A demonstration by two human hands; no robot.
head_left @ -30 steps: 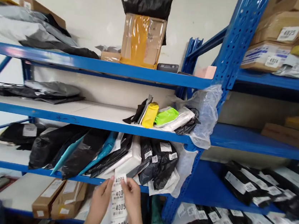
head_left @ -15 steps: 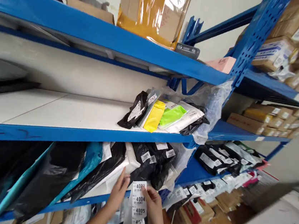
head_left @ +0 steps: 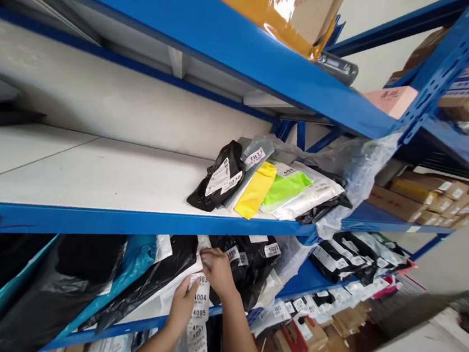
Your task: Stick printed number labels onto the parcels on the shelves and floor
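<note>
Head view, near first: left hand (head_left: 182,305) low centre, grip closed on the top of a label strip (head_left: 199,324). Its thumb covers the first tag, 4004 and 4005 are readable below, and the rest of the strip hangs down past the lower shelf edge (head_left: 115,329). Right hand (head_left: 218,270) just above it, fingers bent, tips on the upper edge of a white parcel (head_left: 177,288) leaning on that shelf; can't tell if that grip is pinching anything or only touching. Just right of that hand: black parcels (head_left: 251,271) standing, tagged 4005 and 5007. Left of the white parcel: a teal mailer (head_left: 138,258), tilted the same way. Middle shelf (head_left: 91,174): white board, small pile at its right end of black bag (head_left: 212,182), yellow mailer (head_left: 257,190) and green mailer (head_left: 286,186), overlapping. Clear plastic sheet (head_left: 356,167) hangs at the blue post beside them. Top shelf: taped brown carton (head_left: 279,3), pink box (head_left: 389,99) at the end. Far right, neighbouring rack: rows of cartons (head_left: 421,194).
</note>
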